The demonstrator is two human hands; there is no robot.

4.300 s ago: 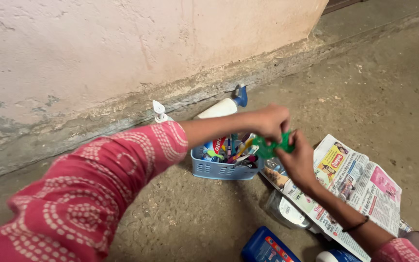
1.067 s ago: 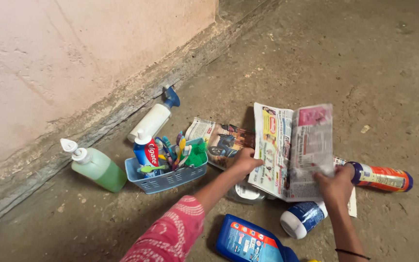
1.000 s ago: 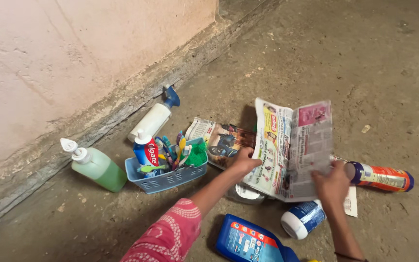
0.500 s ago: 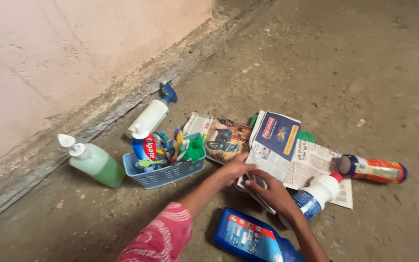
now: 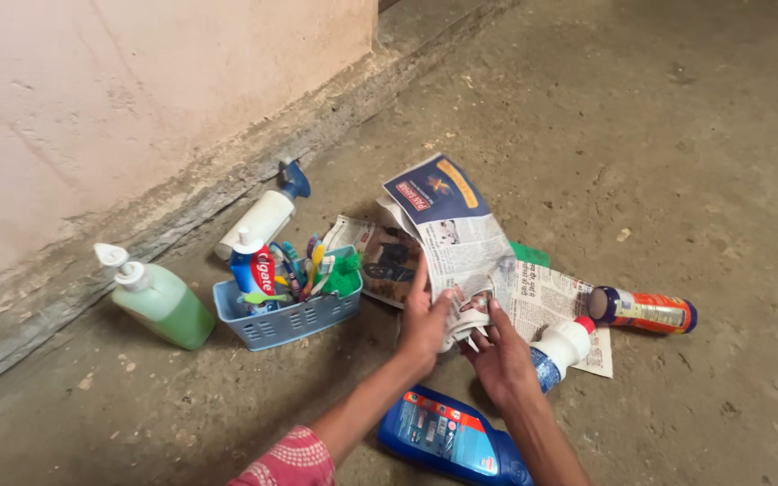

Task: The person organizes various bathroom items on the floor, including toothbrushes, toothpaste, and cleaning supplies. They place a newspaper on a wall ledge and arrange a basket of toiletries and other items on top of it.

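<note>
- Head view: both hands meet low centre on a folded newspaper point(image 5: 450, 236) that stands up off the concrete floor point(image 5: 695, 162).
- Left hand point(image 5: 423, 322): fingers closed round the paper's lower left edge, thumb side toward the basket.
- Right hand point(image 5: 500, 357): fingers pinch the paper's crumpled bottom end, touching the left hand.
- More newspaper sheets point(image 5: 558, 301) lie flat under and right of the held piece.
- White bottle with red cap point(image 5: 562, 346) lies just beside the right hand, on the sheets.
- Orange canister point(image 5: 643, 310) lies on its side further right.
- Blue bottle point(image 5: 447, 435) lies between the forearms, near the bottom edge.
- Blue basket point(image 5: 288, 319) of toothbrushes and toothpaste sits left; green soap dispenser point(image 5: 150, 299) and a white spray bottle point(image 5: 261, 216) lie by the wall.
</note>
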